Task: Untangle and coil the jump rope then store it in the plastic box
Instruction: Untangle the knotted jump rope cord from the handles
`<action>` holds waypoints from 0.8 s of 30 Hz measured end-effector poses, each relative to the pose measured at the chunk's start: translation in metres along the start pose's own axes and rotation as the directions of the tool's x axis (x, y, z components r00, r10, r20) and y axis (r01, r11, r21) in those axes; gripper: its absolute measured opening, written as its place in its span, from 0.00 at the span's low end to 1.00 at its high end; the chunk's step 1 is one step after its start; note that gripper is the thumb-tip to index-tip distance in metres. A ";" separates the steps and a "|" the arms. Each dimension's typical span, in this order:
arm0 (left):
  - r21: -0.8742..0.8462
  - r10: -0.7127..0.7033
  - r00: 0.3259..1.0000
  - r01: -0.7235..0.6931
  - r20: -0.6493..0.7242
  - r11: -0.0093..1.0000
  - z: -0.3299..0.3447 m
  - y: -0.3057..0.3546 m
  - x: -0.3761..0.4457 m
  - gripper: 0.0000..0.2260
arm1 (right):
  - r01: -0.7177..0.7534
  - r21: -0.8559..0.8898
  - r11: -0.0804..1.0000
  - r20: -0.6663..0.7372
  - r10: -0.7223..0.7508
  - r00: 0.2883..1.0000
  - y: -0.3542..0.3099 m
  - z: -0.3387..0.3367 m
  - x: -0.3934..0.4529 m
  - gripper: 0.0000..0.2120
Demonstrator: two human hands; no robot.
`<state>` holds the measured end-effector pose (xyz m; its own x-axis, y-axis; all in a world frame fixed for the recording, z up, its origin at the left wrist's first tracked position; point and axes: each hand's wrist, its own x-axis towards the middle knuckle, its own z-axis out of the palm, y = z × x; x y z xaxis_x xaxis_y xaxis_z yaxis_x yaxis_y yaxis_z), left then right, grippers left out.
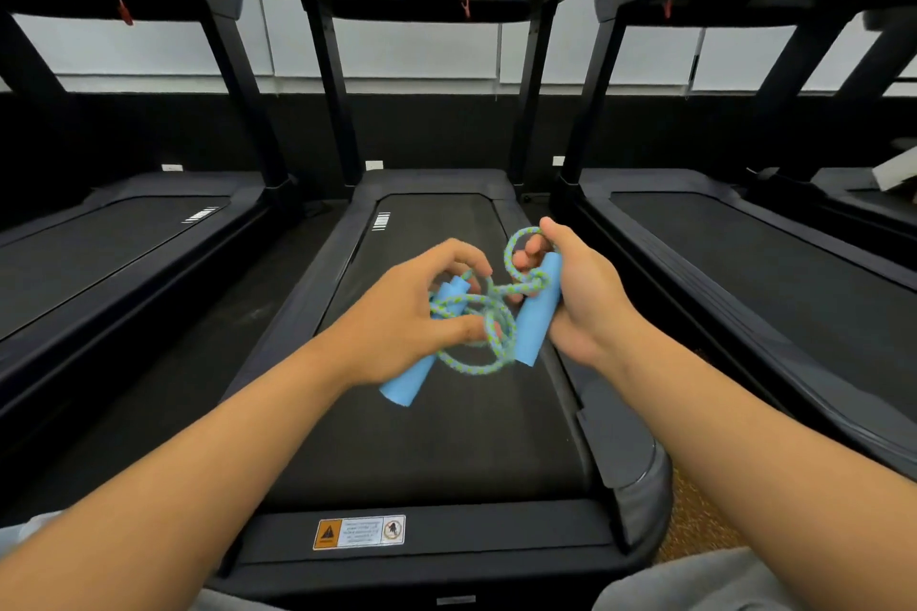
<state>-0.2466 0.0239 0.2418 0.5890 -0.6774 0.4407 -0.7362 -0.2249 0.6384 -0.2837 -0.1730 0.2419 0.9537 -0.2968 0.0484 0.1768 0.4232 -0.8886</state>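
Fingers (466,263) closed on jump rope (476,313)

two bare forearms, no sleeves, left grip (397,318), right grip (580,293), grey trousers (694,583)

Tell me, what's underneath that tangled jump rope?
Under the jump rope, held by the left hand and the right hand, lies the black treadmill belt. The hands and blue handles cover the belt directly below them. No plastic box is visible.
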 end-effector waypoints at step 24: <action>-0.162 -0.172 0.882 0.110 -0.438 0.981 -0.008 -0.026 0.010 0.01 | 0.142 -0.287 0.947 0.157 -0.099 0.983 0.002 0.004 -0.002 0.06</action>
<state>-0.2189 0.0284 0.2349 0.7922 -0.2520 0.5558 -0.6028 -0.1816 0.7770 -0.2839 -0.1682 0.2414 0.9577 -0.1992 0.2076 0.2329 0.1131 -0.9659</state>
